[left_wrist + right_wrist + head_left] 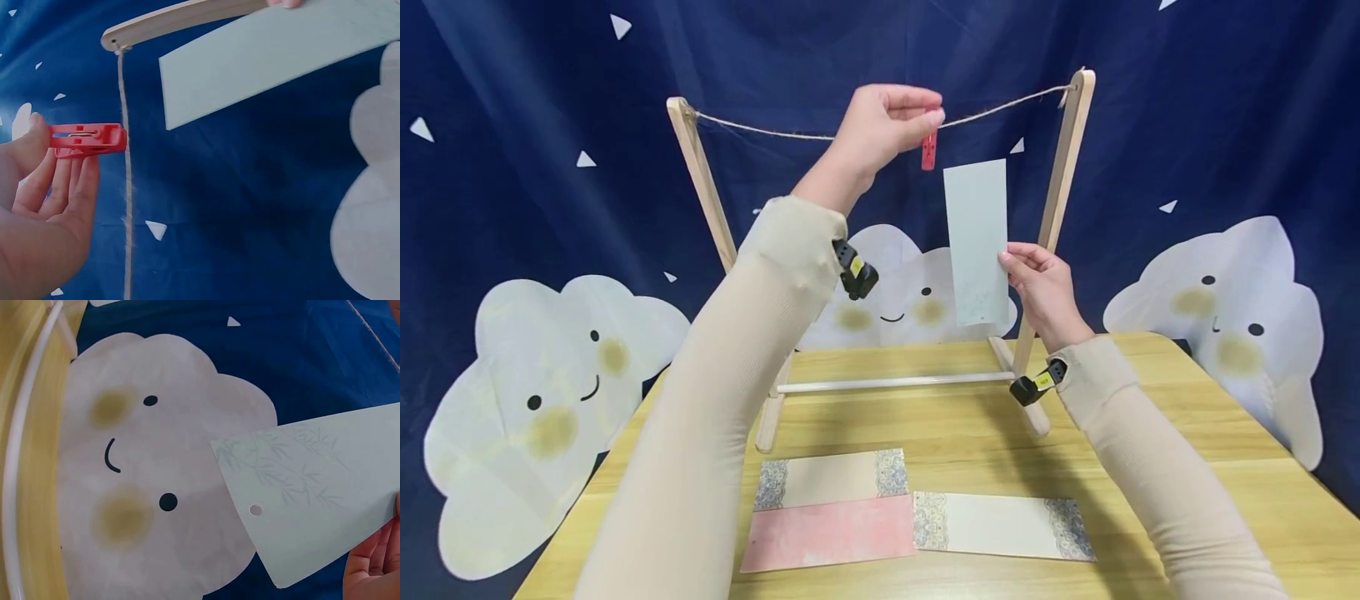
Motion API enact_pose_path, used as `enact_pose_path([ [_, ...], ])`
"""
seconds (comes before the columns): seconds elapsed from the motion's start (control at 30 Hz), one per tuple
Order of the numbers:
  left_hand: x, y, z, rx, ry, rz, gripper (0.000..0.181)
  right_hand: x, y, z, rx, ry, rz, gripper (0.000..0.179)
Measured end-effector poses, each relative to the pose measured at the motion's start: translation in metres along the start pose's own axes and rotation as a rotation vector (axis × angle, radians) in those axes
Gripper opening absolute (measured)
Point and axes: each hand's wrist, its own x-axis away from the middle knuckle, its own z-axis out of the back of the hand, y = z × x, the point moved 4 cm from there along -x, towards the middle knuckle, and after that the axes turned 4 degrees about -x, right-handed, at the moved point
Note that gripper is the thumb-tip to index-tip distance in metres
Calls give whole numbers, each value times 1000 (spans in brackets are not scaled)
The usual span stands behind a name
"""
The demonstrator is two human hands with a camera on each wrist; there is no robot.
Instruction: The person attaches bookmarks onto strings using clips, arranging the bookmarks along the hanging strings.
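Note:
My left hand (887,125) pinches a red clothespin (929,150) by its handles, with thumb on one side and fingers on the other. In the left wrist view the nose of the clothespin (94,137) is right at the twine (128,206). My right hand (1041,283) holds a pale green paper strip (977,242) upright by its right edge, to the right of the clothespin and just below the line. Faint bamboo leaves and a punched hole mark the lower end of the strip (300,481) in the right wrist view.
A wooden frame (1067,158) carries the sagging twine between two posts, with a white crossbar (895,383) low down. On the table (1150,417) lie a pink strip (831,533), a beige patterned strip (831,481) and a white patterned strip (1000,525). Behind hangs a blue cloud curtain (820,50).

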Motion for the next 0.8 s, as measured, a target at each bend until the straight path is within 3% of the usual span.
enact_pose_path([
  [0.2, -12, 27, 0, 19, 117, -65, 33, -4, -3, -6, -19, -3, 20, 8],
  [0.33, -18, 35, 0, 15, 229, -61, 32, -6, -7, -11, 21, -11, 39, 7],
  [0.6, -33, 33, -8, 8, 412, 24, 24, -9, -13, -17, 103, -13, 80, 7],
  [0.8, -39, 24, -16, 24, 454, 57, 20, -9, -10, -15, 108, 3, 72, 6],
])
